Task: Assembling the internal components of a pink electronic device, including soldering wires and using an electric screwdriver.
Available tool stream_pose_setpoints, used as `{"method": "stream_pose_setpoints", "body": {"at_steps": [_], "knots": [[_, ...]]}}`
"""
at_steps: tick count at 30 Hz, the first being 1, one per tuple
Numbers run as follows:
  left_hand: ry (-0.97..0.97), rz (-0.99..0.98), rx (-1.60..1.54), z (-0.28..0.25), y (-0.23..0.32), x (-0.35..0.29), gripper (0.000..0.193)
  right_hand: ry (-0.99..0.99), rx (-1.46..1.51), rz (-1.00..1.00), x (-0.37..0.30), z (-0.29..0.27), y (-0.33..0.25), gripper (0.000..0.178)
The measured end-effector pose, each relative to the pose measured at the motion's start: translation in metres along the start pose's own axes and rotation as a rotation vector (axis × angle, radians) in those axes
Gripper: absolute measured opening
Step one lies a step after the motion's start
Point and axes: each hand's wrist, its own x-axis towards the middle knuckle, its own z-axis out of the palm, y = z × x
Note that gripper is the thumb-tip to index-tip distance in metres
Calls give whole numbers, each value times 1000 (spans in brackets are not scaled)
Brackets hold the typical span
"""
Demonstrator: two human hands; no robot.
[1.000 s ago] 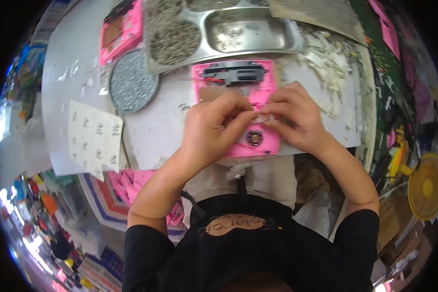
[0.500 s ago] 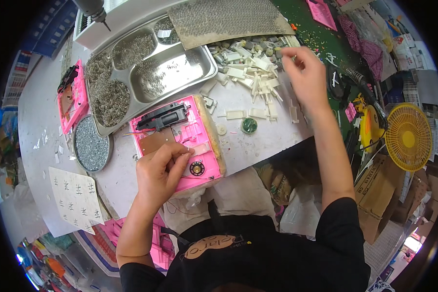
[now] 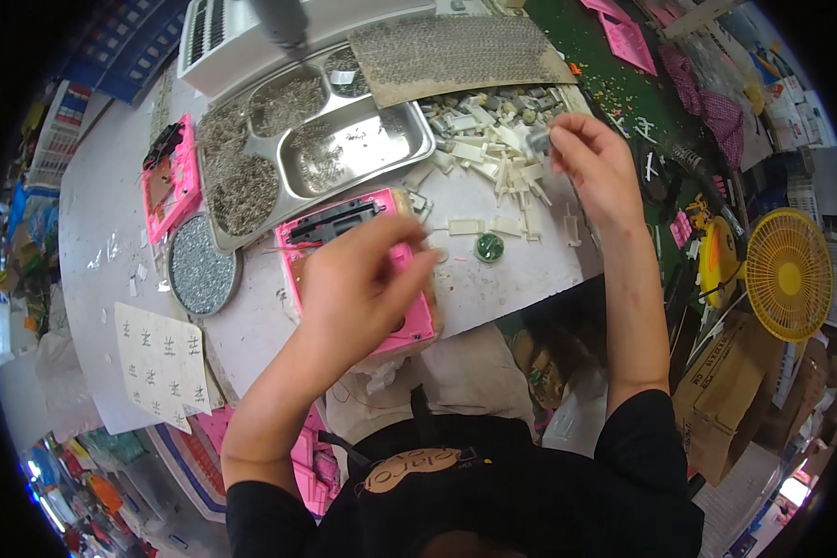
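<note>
Over the pink plastic housing [image 3: 422,323] hovers my left hand [image 3: 358,284], blurred by motion, thumb and forefinger apart with nothing visible between them. It hides much of the housing, whose black mechanism [image 3: 330,223] shows at the far end. To the right, my right hand [image 3: 597,167] pinches a small grey metallic part [image 3: 537,140], too blurred to name more exactly. That part is at the right edge of a heap of white plastic pieces [image 3: 507,158] and small grey parts. A few more white pieces [image 3: 466,226] lie nearer me, beside a round green-filled container [image 3: 488,246].
A steel compartment tray [image 3: 284,206] holds many small metal springs or similar pieces. Left of it are a round dish [image 3: 203,265] of small metal parts and another pink housing [image 3: 185,181]. A tool [image 3: 284,23] hangs above. A yellow fan [image 3: 789,274] stands at right.
My left hand has lifted off the white piece in the pink housing and moved up and right. My right hand has come slightly nearer, now with a grey part showing at its fingertips.
</note>
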Motion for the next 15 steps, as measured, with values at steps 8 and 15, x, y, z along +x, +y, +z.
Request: {"method": "stream_pose_setpoints", "body": {"at_steps": [8, 15], "knots": [[-299, -80, -225, 22, 18, 38, 19, -248, 477, 124, -70, 42, -13, 21], [-171, 279, 293, 27, 15, 30, 14, -130, 48, 83, -82, 45, -16, 26]]}}
